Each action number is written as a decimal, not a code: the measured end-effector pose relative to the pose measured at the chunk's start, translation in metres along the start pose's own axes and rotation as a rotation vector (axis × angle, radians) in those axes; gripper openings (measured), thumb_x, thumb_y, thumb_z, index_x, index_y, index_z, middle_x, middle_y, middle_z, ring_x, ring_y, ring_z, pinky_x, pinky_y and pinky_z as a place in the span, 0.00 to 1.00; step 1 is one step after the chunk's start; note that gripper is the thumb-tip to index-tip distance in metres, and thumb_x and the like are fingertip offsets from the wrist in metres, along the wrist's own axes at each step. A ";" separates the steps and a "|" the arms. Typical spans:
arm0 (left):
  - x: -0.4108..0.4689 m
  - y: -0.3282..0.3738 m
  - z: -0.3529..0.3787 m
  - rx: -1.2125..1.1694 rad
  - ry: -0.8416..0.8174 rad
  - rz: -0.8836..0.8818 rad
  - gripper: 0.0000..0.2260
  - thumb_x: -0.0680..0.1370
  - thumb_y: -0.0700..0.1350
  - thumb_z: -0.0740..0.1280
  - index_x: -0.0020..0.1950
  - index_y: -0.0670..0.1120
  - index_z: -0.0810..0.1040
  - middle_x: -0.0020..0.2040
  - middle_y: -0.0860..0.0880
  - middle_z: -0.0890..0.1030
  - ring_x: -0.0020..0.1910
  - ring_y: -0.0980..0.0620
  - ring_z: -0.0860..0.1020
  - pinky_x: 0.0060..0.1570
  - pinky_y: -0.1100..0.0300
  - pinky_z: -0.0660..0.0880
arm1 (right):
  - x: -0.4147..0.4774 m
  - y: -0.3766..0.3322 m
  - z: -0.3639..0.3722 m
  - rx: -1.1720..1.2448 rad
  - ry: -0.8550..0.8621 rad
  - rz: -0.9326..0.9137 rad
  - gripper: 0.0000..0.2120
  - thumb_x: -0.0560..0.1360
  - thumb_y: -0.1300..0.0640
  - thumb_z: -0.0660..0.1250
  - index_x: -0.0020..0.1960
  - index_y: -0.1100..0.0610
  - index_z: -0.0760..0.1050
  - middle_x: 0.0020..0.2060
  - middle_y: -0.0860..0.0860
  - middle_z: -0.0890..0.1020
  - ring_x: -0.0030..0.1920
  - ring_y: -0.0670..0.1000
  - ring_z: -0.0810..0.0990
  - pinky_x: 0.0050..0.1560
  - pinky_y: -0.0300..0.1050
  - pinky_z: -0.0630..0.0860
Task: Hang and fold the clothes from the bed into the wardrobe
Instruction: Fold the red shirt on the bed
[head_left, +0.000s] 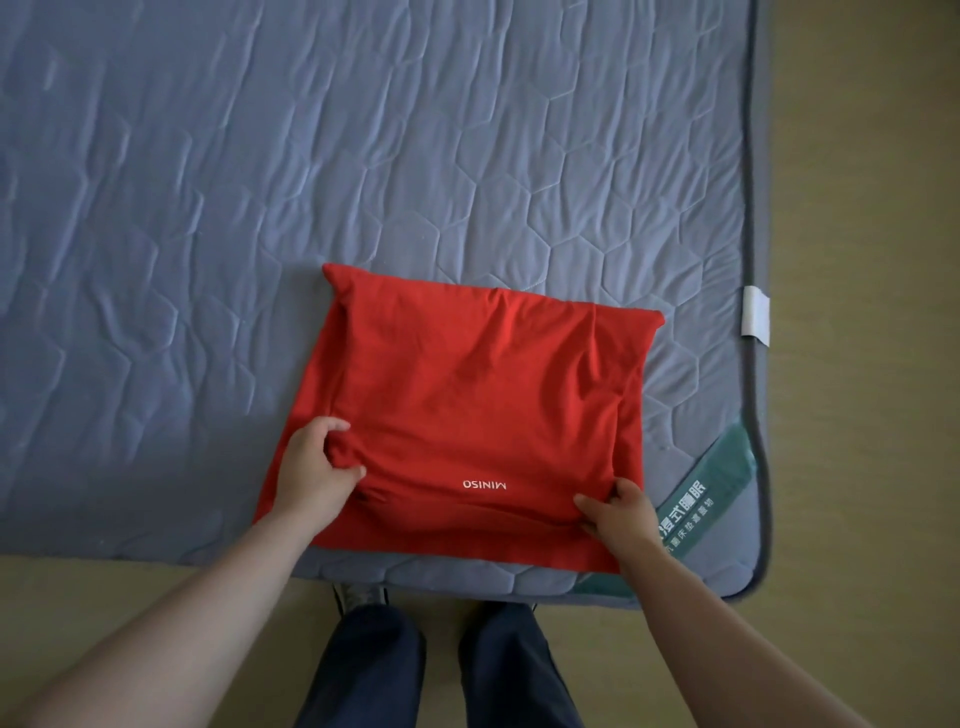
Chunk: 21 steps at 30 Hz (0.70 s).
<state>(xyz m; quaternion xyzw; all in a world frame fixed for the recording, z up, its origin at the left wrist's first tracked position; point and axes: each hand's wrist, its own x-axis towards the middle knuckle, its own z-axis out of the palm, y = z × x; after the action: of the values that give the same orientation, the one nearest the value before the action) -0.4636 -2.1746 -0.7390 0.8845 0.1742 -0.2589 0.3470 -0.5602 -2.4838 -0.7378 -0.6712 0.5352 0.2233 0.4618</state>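
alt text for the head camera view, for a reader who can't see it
Seen from above, a folded red garment lies on a blue quilted mattress, its near part gripped by the left hand and pinched by the right hand. White lettering on it reads upside down.

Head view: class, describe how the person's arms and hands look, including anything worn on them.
Both forearms are bare to the frame edge, with no sleeve showing. The left hand and right hand show no glove, ring, watch or bracelet. Dark blue trousers cover the legs.
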 end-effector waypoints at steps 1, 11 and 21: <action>0.001 0.004 0.000 0.019 0.026 0.035 0.23 0.67 0.36 0.76 0.59 0.45 0.74 0.59 0.43 0.74 0.56 0.47 0.73 0.56 0.63 0.65 | -0.001 -0.004 0.000 -0.061 0.020 -0.026 0.15 0.72 0.62 0.73 0.53 0.67 0.73 0.39 0.58 0.76 0.44 0.61 0.79 0.53 0.60 0.78; 0.032 0.062 -0.013 0.173 0.185 0.337 0.16 0.68 0.38 0.76 0.52 0.38 0.77 0.50 0.38 0.77 0.51 0.38 0.76 0.56 0.46 0.73 | -0.012 -0.091 0.001 -0.533 0.222 -0.755 0.26 0.71 0.60 0.73 0.67 0.60 0.70 0.61 0.57 0.73 0.62 0.58 0.72 0.64 0.50 0.69; 0.090 0.130 -0.007 0.478 0.058 0.553 0.27 0.70 0.45 0.75 0.65 0.40 0.72 0.63 0.41 0.73 0.63 0.40 0.70 0.66 0.50 0.65 | 0.035 -0.167 0.005 -0.824 0.169 -0.904 0.26 0.72 0.54 0.72 0.68 0.59 0.69 0.63 0.56 0.73 0.66 0.58 0.70 0.69 0.50 0.65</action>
<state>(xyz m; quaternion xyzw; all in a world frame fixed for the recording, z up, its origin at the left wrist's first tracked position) -0.3252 -2.2489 -0.7180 0.9611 -0.1272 -0.1637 0.1825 -0.3930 -2.4973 -0.7044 -0.9702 0.1022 0.1399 0.1693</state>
